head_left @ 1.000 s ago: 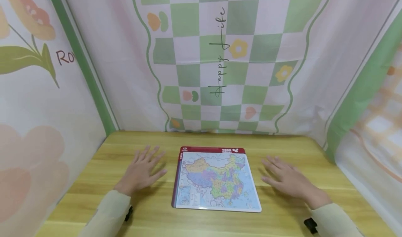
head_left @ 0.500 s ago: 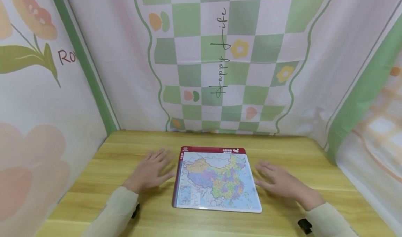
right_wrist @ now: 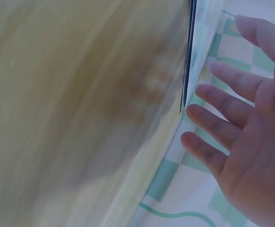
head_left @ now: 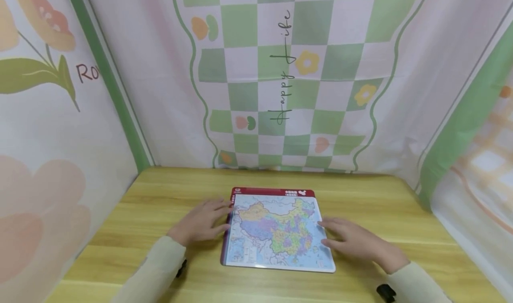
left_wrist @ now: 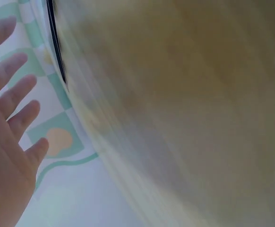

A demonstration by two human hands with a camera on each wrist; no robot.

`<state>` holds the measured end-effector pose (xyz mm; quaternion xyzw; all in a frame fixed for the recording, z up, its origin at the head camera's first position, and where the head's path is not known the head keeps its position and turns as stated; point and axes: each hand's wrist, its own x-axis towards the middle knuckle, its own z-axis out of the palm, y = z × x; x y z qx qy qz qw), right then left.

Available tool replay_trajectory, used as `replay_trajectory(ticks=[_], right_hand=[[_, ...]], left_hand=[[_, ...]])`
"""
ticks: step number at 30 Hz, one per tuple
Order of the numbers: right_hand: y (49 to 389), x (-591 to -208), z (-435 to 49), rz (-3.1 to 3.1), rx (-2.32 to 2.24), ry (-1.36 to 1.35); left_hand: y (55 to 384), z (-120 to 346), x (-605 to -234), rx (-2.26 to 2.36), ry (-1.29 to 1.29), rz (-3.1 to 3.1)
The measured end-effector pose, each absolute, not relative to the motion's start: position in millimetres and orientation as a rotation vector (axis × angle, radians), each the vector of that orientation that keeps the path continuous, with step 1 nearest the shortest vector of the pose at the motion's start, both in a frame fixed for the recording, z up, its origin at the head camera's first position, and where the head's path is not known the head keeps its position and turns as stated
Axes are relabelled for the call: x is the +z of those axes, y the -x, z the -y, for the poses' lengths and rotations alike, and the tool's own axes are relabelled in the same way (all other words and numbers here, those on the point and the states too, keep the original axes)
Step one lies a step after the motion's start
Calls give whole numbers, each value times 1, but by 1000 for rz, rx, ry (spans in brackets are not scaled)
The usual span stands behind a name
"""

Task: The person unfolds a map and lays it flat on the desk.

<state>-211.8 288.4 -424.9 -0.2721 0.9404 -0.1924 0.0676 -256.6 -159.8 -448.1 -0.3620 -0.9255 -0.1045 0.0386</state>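
A flat map board (head_left: pixel 276 231) with a red top strip and a coloured map lies on the wooden table between the two hands. My left hand (head_left: pixel 200 223) is at its left edge, fingers spread and pointing toward it. My right hand (head_left: pixel 352 240) is on the opposite side, its fingertips overlapping the right edge in the head view. In the left wrist view, the fingers of the left hand (left_wrist: pixel 10 123) are apart beside the board's dark thin edge (left_wrist: pixel 56 42). The right wrist view shows the right hand (right_wrist: pixel 255 127) with loosely extended fingers near the layered board edge (right_wrist: pixel 189 56).
The wooden table (head_left: pixel 160 182) extends around the board. A checked curtain (head_left: pixel 272 93) hangs behind its far edge, with printed fabric (head_left: pixel 48 129) along the left and more fabric (head_left: pixel 481 182) on the right. A small black device (head_left: pixel 386 292) sits at the right wrist.
Both hands have moved inward from the sides of the table to the board's left and right edges. The board has stayed in place on the table.
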Motion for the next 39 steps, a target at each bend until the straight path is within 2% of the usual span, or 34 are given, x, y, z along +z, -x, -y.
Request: replay_trajectory(ticks=[15, 39], right_hand=[[210, -428, -281, -2697, -568, 886], [214, -421, -272, -2689, -526, 827]], left_hand=[[259, 140, -451, -331, 1238, 2885], [253, 135, -451, -351, 1150, 3051]])
